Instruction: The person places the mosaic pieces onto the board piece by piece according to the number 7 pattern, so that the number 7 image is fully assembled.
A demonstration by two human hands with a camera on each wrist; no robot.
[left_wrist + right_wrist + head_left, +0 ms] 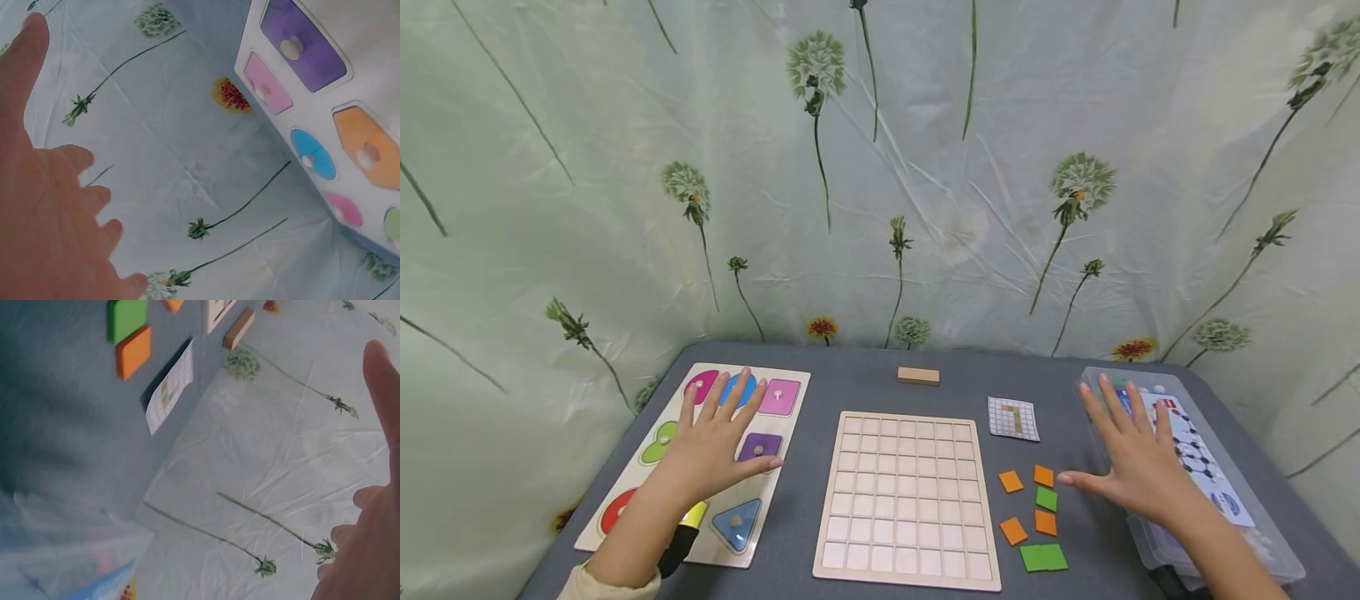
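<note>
My left hand [711, 450] is spread with straight fingers above a white shape-puzzle board [775, 508], whose coloured knobbed pieces include a purple square [304, 47] and a blue triangle [737, 525]. With fingers likewise spread, my right hand [1142, 467] hovers over a clear plastic box [1262, 554] with a printed sheet on it. Neither hand holds anything. Between them lies a wooden grid board [906, 500] of bare square cells. Several orange tiles [1013, 531] and green tiles [1043, 557] lie to its right, near the right hand.
A small pattern card [1013, 418] with a coloured grid sits behind the tiles. Farther back is a small wooden block [918, 376]. The grey tabletop [850, 375] ends at a flower-printed curtain [925, 167].
</note>
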